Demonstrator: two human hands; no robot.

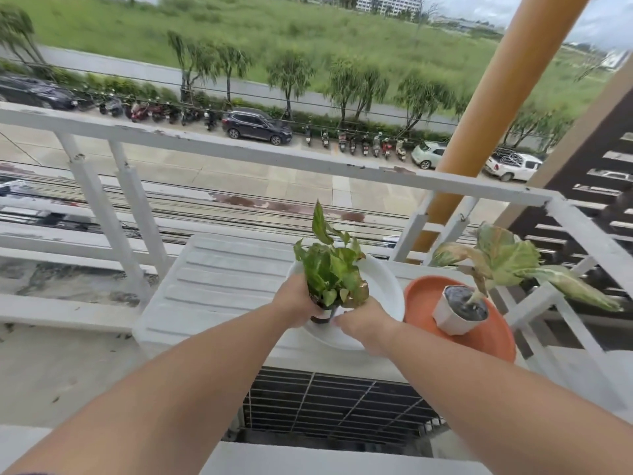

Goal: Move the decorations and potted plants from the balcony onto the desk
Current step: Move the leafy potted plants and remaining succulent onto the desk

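Observation:
A small leafy potted plant (330, 272) stands over a white saucer (383, 286) on top of a white outdoor unit. My left hand (296, 301) is wrapped around the left side of its dark pot. My right hand (364, 320) touches the pot's lower right side, fingers curled toward it. To the right, a second potted plant (459, 310) with pale variegated leaves sits in a white pot on an orange saucer (421, 296). The first pot itself is mostly hidden by my hands.
The white ribbed top of the outdoor unit (219, 279) extends left of the saucers. A white balcony railing (239, 149) runs behind it, with an orange pole (493, 108) at the right. A street with parked cars lies far below.

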